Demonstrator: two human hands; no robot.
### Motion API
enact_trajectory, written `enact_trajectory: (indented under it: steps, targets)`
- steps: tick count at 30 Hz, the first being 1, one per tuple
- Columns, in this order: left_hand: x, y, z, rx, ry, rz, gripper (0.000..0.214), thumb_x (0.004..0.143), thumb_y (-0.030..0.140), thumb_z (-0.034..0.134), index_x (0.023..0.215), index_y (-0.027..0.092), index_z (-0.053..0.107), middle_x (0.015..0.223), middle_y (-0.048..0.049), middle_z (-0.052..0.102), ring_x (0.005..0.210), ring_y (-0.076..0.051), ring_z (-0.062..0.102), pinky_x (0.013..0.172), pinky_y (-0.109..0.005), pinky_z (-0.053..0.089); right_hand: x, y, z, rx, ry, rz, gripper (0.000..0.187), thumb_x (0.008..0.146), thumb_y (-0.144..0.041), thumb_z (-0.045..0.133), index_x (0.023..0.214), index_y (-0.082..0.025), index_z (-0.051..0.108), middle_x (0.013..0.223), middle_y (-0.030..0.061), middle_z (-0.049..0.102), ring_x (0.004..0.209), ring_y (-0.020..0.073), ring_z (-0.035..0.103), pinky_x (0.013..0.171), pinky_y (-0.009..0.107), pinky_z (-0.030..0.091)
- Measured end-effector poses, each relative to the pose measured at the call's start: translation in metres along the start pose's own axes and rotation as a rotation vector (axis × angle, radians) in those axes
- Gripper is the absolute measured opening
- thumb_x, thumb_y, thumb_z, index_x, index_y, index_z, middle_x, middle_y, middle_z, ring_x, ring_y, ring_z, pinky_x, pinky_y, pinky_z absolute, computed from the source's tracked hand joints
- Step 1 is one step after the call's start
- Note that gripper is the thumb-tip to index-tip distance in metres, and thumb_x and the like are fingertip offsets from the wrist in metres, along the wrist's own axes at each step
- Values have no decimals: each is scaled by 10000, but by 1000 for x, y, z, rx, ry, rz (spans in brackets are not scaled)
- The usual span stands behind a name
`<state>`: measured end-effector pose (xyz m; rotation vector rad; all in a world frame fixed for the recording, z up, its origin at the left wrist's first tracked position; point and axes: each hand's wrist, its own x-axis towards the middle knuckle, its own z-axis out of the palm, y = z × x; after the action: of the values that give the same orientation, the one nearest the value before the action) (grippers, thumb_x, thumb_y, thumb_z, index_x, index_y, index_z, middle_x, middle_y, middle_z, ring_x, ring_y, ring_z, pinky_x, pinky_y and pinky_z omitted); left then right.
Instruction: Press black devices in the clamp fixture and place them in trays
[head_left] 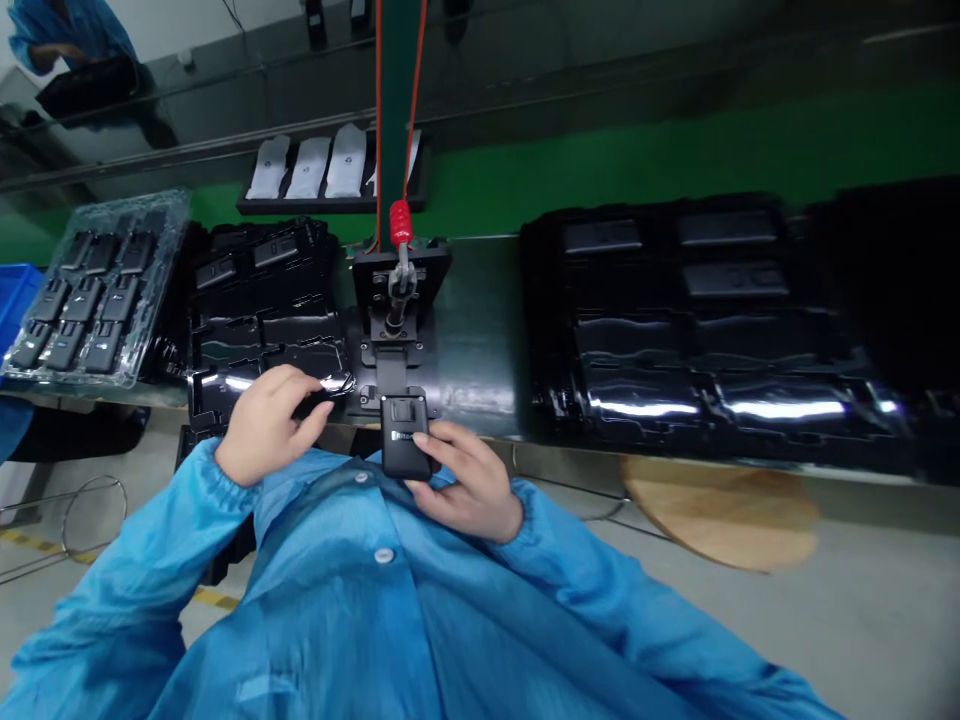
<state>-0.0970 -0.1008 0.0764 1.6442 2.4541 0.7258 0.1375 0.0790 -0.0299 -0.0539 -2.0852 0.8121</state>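
A small black box-shaped device [406, 458] with pale lettering is pinched at its right edge between the thumb and fingers of my right hand [469, 480]. It sits at the near end of a toggle clamp fixture [401, 300] with a red handle; whether it touches the fixture I cannot tell. My left hand [270, 425] hovers at the near edge of a black molded tray [292, 345]. Its fingers are bent, with thumb and forefinger apart and no held object visible between them.
A clear tray [161, 235] of several black devices lies far left. Black trays [637, 355] holding a few flat black parts stand at right. Behind the fixture is a black holder [315, 205] with white pouches. A round wooden stool [720, 510] stands below the bench; another person [82, 35] is at upper left.
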Motion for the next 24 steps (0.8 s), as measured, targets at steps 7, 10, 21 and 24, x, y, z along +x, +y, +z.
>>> enact_trajectory:
  steps: [7,10,21,24]
  targets:
    - [-15,-49,-4,415,-163,121,275,1036,355,611,1239,208,725,1265,-148,735,1143,-351,661,966,-517,494,-11,42,1,-155,-11,24,508,895,-320,795,1384,-210,710,1233,157,750,1046,290,781,890,433,700]
    - [-18,-55,-5,422,-164,128,251,1058,342,583,1213,216,734,1253,-131,744,1122,-328,676,956,-490,500,-7,55,7,-161,-45,66,475,901,-336,787,1357,-216,734,1250,155,752,1069,301,768,925,467,679]
    - [-35,-75,-16,432,-107,69,235,1024,321,597,1159,214,757,1225,-135,755,1098,-341,690,941,-485,524,14,79,27,-126,-196,75,447,949,-386,762,1353,-199,722,1215,156,762,1089,304,700,967,520,563]
    - [-37,-77,-18,438,-93,46,234,1015,318,600,1165,227,755,1228,-132,759,1110,-343,697,952,-493,528,16,84,32,-106,-218,84,446,960,-391,756,1361,-201,717,1224,157,762,1109,308,699,975,526,568]
